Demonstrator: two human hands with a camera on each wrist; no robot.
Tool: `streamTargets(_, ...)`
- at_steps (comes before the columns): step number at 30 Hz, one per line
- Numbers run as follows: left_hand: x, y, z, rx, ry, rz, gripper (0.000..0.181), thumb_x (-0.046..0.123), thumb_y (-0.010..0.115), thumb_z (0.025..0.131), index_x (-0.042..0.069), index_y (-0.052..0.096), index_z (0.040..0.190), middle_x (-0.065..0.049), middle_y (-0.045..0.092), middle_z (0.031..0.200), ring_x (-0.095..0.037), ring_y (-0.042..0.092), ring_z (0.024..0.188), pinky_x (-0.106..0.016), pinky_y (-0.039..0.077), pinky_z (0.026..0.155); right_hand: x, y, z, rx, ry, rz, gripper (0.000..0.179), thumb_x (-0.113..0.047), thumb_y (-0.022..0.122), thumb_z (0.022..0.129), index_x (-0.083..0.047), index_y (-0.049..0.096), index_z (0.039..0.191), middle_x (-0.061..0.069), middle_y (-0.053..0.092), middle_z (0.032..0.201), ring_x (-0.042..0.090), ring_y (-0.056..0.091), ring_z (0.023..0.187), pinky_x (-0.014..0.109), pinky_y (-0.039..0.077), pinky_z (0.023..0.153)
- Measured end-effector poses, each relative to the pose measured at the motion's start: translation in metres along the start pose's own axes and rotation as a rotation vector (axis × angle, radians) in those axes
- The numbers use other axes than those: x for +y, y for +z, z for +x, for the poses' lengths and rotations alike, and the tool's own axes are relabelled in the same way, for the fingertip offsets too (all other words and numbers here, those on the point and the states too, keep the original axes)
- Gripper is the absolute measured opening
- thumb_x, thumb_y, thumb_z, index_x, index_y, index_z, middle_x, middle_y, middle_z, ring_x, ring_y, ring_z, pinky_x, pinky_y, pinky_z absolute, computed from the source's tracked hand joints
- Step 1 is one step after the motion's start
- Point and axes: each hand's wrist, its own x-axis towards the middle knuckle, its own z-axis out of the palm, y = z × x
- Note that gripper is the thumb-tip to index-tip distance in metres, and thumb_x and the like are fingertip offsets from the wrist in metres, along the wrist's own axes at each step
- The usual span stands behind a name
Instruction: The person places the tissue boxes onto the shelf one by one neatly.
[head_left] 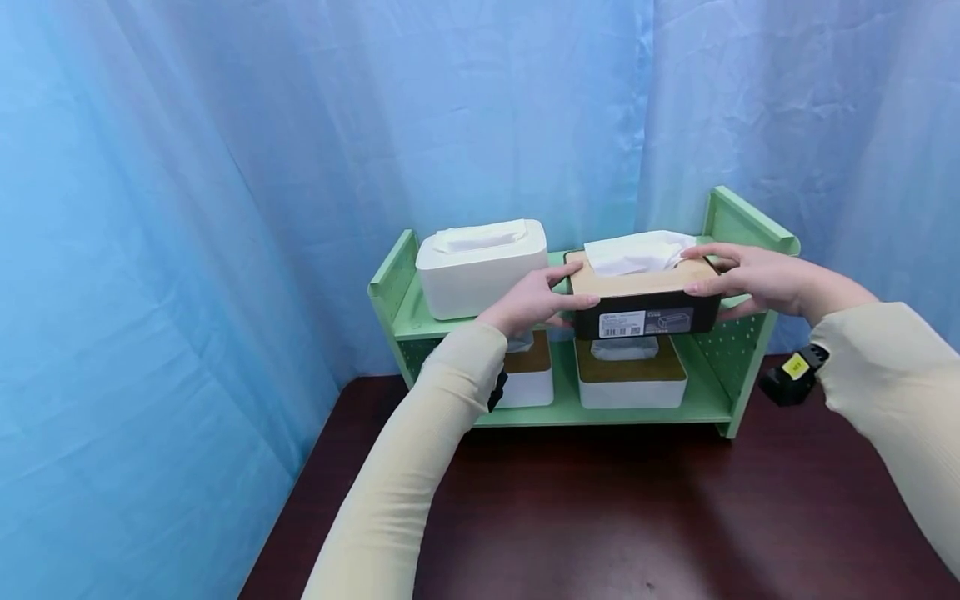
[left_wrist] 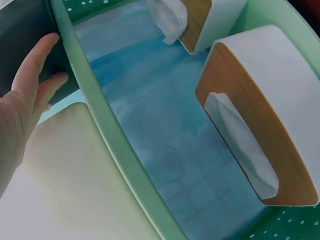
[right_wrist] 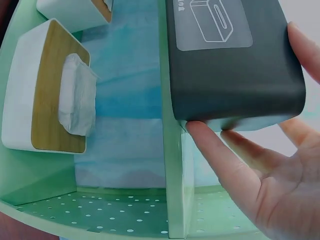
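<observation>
Both hands hold a black tissue box (head_left: 645,286) by its two ends, at the upper tier of a green two-tier rack (head_left: 712,392). It has a light wood-look lid, a white tissue sticking out, and labels on its front. My left hand (head_left: 528,302) grips the left end, its thumb over the lid's front edge. The right hand (head_left: 765,282) grips the other end, with fingers reaching under the box in the right wrist view. To the left on the upper tier stands an all-white tissue box (head_left: 483,279), close beside my left hand.
The lower tier bears two white tissue boxes with brown wood lids, one on the right (head_left: 633,394) and one on the left (head_left: 528,390), partly behind my left arm. The rack has raised, perforated side panels. It stands on a dark table (head_left: 600,517) before a blue curtain (head_left: 300,125).
</observation>
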Motion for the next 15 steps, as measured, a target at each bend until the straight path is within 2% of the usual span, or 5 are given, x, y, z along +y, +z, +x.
streamTargets(3,-0.001,0.002,0.002,0.046,0.026,0.009,0.067,0.019,0.067,0.089,0.019,0.036,0.147,-0.007,0.026,0.156,-0.019,0.035,0.138,-0.038,0.055,0.082,0.001,-0.002,0.004,0.012,0.023,0.022,0.082,-0.034,0.056,0.094,-0.010,0.004,0.153,0.036,0.010,0.147,0.042,0.043,0.124,0.046,0.051,0.088)
streamTargets(5,-0.003,0.005,0.004,0.077,0.048,0.034,0.064,0.021,0.066,0.090,0.018,0.037,0.147,-0.007,0.030,0.155,-0.018,0.033,0.140,-0.037,0.055,0.080,0.001,-0.002,0.007,0.029,0.038,0.034,0.082,-0.033,0.056,0.095,-0.010,0.004,0.153,0.035,0.014,0.146,0.035,0.051,0.118,0.045,0.052,0.088)
streamTargets(10,-0.006,0.013,0.008,0.152,0.070,0.037,0.062,0.024,0.065,0.091,0.017,0.038,0.146,-0.009,0.035,0.152,-0.023,0.048,0.129,-0.037,0.056,0.080,0.002,-0.001,0.010,0.056,0.051,0.046,0.080,-0.033,0.054,0.096,-0.009,0.004,0.153,0.036,0.015,0.147,0.031,0.052,0.116,0.044,0.051,0.089)
streamTargets(13,-0.006,0.016,0.010,0.181,0.057,0.022,0.061,0.023,0.065,0.091,0.017,0.039,0.146,-0.011,0.036,0.151,-0.026,0.056,0.120,-0.038,0.055,0.081,0.002,-0.001,0.010,0.056,0.051,0.055,0.080,-0.033,0.053,0.096,-0.010,0.002,0.153,0.036,0.011,0.148,0.045,0.039,0.128,0.046,0.050,0.091)
streamTargets(15,-0.005,0.018,0.011,0.201,0.050,0.035,0.060,0.023,0.064,0.091,0.018,0.039,0.146,-0.011,0.037,0.150,-0.028,0.058,0.118,-0.039,0.055,0.080,0.002,-0.001,0.011,0.058,0.054,0.063,0.080,-0.033,0.053,0.097,-0.012,0.001,0.154,0.035,0.008,0.150,0.049,0.032,0.132,0.048,0.049,0.091)
